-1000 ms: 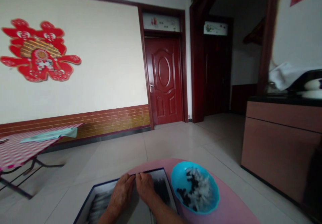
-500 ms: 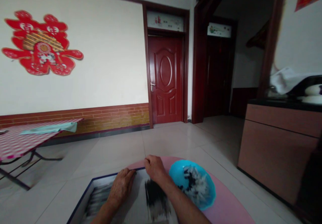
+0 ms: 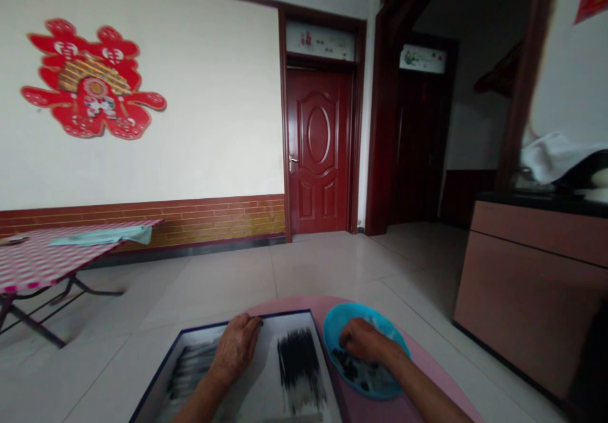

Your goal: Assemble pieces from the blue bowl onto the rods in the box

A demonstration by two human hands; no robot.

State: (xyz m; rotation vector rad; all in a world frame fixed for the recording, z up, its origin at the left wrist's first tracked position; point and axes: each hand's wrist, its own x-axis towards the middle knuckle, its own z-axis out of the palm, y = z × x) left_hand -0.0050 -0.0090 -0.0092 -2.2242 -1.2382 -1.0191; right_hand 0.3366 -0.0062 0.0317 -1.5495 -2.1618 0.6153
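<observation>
A shallow white tray with a dark blue rim (image 3: pixel 289 313) lies on a round pink table (image 3: pixel 437 372). Black strands (image 3: pixel 300 363) fill its right part, and greyish dark strips (image 3: pixel 190 369) lie at its left. My left hand (image 3: pixel 236 345) is over the tray near the far rim, fingers closed in a pinch on a small dark thing I cannot make out. Right of the tray stands a light blue bowl (image 3: pixel 336 321) with black and whitish translucent pieces. My right hand (image 3: pixel 363 340) is inside the bowl, fingers bent together at the pieces; what they hold is hidden.
A table with a checked pink cloth (image 3: pixel 42 261) and a pale green cloth (image 3: pixel 102 236) stands at the left. A brown cabinet (image 3: pixel 532 284) with a black top is at the right. Beyond the tiled floor (image 3: pixel 228 277) is a red door (image 3: pixel 319 151).
My right hand has moved from the tray's far edge rightward into the blue bowl. My left hand stays near the far rim. The whole view has shifted slightly.
</observation>
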